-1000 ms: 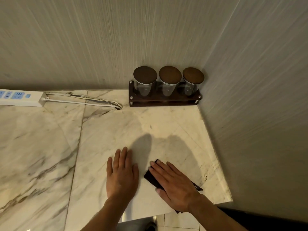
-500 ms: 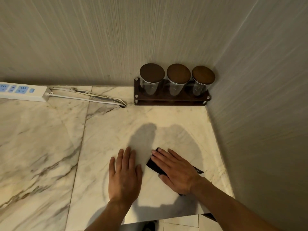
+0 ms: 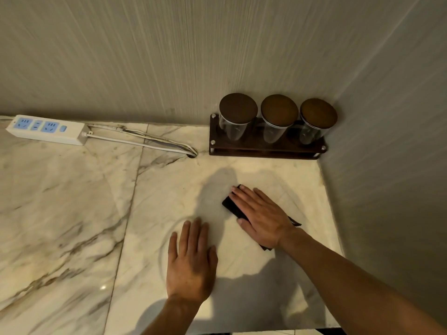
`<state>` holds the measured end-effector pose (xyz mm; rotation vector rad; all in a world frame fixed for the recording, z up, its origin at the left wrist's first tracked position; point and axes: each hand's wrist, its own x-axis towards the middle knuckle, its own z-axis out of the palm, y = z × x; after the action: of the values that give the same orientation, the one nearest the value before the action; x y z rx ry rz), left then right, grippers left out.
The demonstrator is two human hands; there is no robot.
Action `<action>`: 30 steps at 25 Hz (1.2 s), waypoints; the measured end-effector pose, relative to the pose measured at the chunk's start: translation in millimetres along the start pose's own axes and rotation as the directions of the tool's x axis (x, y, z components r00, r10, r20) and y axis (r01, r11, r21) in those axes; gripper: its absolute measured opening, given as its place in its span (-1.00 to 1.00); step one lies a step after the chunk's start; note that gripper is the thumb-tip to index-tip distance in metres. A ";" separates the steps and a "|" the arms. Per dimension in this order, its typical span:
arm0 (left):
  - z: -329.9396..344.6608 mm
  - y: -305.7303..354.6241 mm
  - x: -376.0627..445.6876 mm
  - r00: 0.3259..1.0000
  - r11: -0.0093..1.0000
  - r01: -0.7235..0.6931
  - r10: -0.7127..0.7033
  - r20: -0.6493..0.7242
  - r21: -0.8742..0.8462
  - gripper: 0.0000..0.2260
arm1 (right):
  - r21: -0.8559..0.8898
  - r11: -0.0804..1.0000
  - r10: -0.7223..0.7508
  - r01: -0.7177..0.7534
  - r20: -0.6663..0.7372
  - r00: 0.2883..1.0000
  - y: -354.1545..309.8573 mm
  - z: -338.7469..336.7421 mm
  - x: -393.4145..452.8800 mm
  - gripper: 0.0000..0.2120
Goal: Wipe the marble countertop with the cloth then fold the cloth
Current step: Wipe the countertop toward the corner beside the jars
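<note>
A small dark cloth (image 3: 232, 207) lies flat on the marble countertop (image 3: 72, 213), mostly hidden under my right hand (image 3: 262, 217). That hand presses on it palm down with fingers stretched out; only the cloth's left edge and two corners by the wrist show. My left hand (image 3: 191, 262) rests flat on the bare marble, nearer to me and to the left of the cloth, fingers slightly apart, holding nothing. A faint curved wipe mark arcs around the left hand.
A dark wooden rack (image 3: 266, 148) with three lidded glass jars stands in the back right corner. A white power strip (image 3: 47, 129) lies at the back left, its cable running to a hole (image 3: 192, 154). Walls close off the back and right side.
My right hand has slid the cloth away from me, toward the jar rack. The left hand has stayed flat in about the same spot. The view has shifted forward.
</note>
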<state>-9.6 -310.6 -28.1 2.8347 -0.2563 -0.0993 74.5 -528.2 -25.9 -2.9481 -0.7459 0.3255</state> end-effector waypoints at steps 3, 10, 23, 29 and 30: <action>1.4 -1.1 -0.3 1.000 1.000 0.001 -0.001 0.009 -0.002 -0.54 | 0.012 0.999 0.053 -0.053 -0.029 0.998 6.2 -2.0 12.5 -0.42; 6.6 -3.3 0.9 1.000 1.000 -0.001 0.001 -0.001 0.001 -0.53 | 0.114 0.934 0.350 -0.339 -0.091 0.932 12.9 -6.6 43.9 -0.41; 6.8 -2.4 1.6 1.000 0.999 0.006 -0.006 0.017 0.049 -0.52 | 0.344 0.549 0.827 -0.761 -0.094 0.554 0.3 -1.2 57.4 -0.42; 9.1 -3.7 1.0 0.999 0.999 -0.026 0.026 -0.018 0.032 -0.52 | 0.377 0.462 0.883 -0.802 -0.114 0.455 -17.9 3.4 41.0 -0.41; 8.8 -3.7 0.8 0.999 0.999 -0.030 0.031 -0.022 0.029 -0.53 | 0.379 0.456 0.887 -0.805 -0.115 0.448 -21.4 4.3 36.4 -0.41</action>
<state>-9.0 -309.7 -37.6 2.8574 -0.2981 -0.0581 95.0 -491.9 -33.9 -2.7082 0.8655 -0.0026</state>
